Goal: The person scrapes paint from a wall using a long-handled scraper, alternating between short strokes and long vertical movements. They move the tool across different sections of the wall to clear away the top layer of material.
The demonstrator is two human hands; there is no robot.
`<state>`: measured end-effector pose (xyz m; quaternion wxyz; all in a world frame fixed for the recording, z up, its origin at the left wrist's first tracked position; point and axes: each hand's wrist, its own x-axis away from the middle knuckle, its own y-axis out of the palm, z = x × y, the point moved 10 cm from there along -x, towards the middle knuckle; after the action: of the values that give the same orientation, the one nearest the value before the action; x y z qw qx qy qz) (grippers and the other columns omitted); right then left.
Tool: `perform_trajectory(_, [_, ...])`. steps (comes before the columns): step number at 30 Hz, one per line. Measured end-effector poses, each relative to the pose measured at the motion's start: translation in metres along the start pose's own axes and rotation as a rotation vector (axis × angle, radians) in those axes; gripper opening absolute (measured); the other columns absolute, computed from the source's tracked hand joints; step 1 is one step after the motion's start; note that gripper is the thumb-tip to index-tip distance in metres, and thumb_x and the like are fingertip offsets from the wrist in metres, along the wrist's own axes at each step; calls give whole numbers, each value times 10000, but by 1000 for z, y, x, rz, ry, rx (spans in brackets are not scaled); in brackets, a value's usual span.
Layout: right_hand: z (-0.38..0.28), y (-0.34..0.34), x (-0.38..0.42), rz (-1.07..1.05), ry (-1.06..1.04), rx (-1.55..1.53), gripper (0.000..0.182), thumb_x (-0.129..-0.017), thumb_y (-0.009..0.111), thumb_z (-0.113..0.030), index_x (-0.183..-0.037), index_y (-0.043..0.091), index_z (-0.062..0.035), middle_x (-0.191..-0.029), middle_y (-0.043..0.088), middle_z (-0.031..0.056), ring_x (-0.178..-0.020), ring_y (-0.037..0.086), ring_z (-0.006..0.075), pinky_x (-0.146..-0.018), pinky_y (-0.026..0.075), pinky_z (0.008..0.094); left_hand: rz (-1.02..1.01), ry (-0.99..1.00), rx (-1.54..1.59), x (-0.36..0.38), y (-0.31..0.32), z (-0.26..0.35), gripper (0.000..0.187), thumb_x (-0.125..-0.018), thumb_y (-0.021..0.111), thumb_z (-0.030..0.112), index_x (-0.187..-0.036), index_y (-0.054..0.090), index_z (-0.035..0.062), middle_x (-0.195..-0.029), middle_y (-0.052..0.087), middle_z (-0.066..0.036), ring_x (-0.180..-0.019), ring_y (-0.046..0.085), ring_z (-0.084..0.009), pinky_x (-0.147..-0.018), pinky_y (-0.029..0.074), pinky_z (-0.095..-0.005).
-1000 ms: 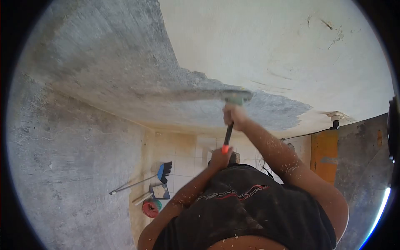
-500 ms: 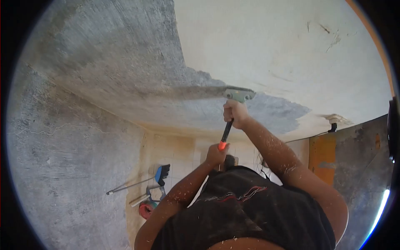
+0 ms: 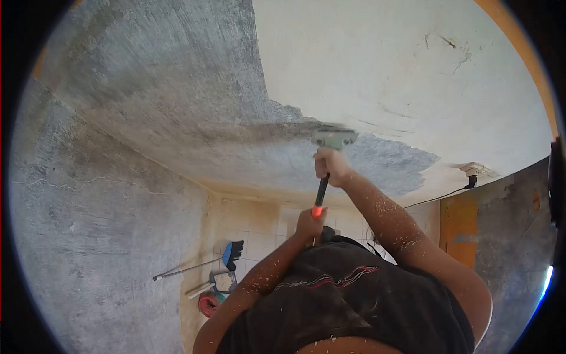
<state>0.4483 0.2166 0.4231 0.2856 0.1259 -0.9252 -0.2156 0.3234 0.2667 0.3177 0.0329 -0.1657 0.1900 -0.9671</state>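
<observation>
A long-handled scraper (image 3: 333,138) with a wide greenish head and a black and orange handle lies against the wall, its blade at the ragged border of the pale paint (image 3: 354,59) and the bare grey patch (image 3: 389,156). My right hand (image 3: 332,165) is wrapped round the handle just below the head. Lower down, my left hand (image 3: 311,224) grips the handle near its orange band. The handle's bottom end is hidden by that hand and my body. Pale flakes cling to both forearms and to my dark shirt (image 3: 354,295).
On the floor at lower left lie a blue and black broom (image 3: 231,255), a dustpan (image 3: 223,282) and a red coiled item (image 3: 208,305). A wall socket (image 3: 473,169) with a black plug and cable is at right. An orange panel (image 3: 458,227) stands below it.
The scraper head has shifted slightly left and a little down in view, with both hands still on the handle. The whole view has also tilted slightly.
</observation>
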Motion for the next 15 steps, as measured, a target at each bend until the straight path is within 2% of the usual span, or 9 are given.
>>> perform_trajectory(2, [30, -14, 1, 46, 26, 56, 262, -668, 533, -47, -541, 323, -139, -444, 288, -12, -336, 271, 124, -356, 200, 273, -26, -8, -39, 13, 25, -39, 412, -805, 586, 379, -690, 589, -17, -594, 567, -213, -596, 585, -369, -531, 429, -409])
perform_trajectory(3, [29, -15, -2, 45, 20, 54, 262, -668, 533, -47, -541, 323, -139, -444, 288, -12, -336, 271, 124, -356, 200, 273, -52, -17, -73, 17, 26, -38, 426, -803, 583, 392, -689, 587, -19, -599, 569, -218, -613, 590, -375, -537, 432, -416])
perform_trajectory(4, [28, -17, -7, 40, 39, 39, 266, -671, 533, -52, -537, 321, -142, -441, 282, -12, -338, 267, 123, -357, 202, 275, -29, 114, -84, 16, 20, -22, 415, -811, 584, 370, -669, 572, -20, -583, 562, -208, -582, 578, -373, -516, 415, -415])
perform_trajectory(6, [11, -8, -16, -13, 77, 3, 279, -677, 531, -65, -529, 311, -154, -438, 269, -13, -346, 259, 120, -361, 206, 276, -23, 98, -53, 2, 0, 9, 405, -815, 582, 355, -660, 565, -19, -576, 558, -206, -568, 570, -372, -505, 405, -415])
perform_trajectory(8, [-23, 19, -5, -76, -1, 24, 279, -681, 525, -54, -532, 309, -150, -444, 273, -17, -353, 262, 113, -365, 208, 275, -20, 77, -29, -4, -14, 25, 397, -820, 580, 341, -651, 557, -18, -569, 554, -204, -554, 563, -371, -495, 394, -415])
perform_trajectory(11, [-34, 33, 3, -87, -52, 45, 259, -676, 523, -42, -537, 324, -132, -440, 287, -11, -351, 275, 118, -362, 209, 281, 54, 184, 48, -10, -26, 42, 382, -825, 580, 317, -641, 549, -16, -561, 550, -198, -534, 549, -367, -481, 378, -412])
perform_trajectory(13, [-16, 27, 12, -53, -80, 64, 246, -672, 522, -35, -541, 333, -121, -435, 293, -6, -350, 282, 121, -361, 209, 285, 57, 157, 58, 1, -9, 12, 407, -816, 585, 342, -637, 548, -21, -567, 553, -203, -559, 565, -372, -491, 390, -411])
perform_trajectory(15, [27, 3, 5, 40, 3, 127, 230, -662, 529, -41, -540, 347, -112, -426, 304, 9, -345, 294, 134, -359, 210, 293, 34, 209, -25, 10, 23, -47, 413, -811, 586, 353, -641, 552, -22, -570, 554, -208, -577, 572, -376, -494, 395, -413])
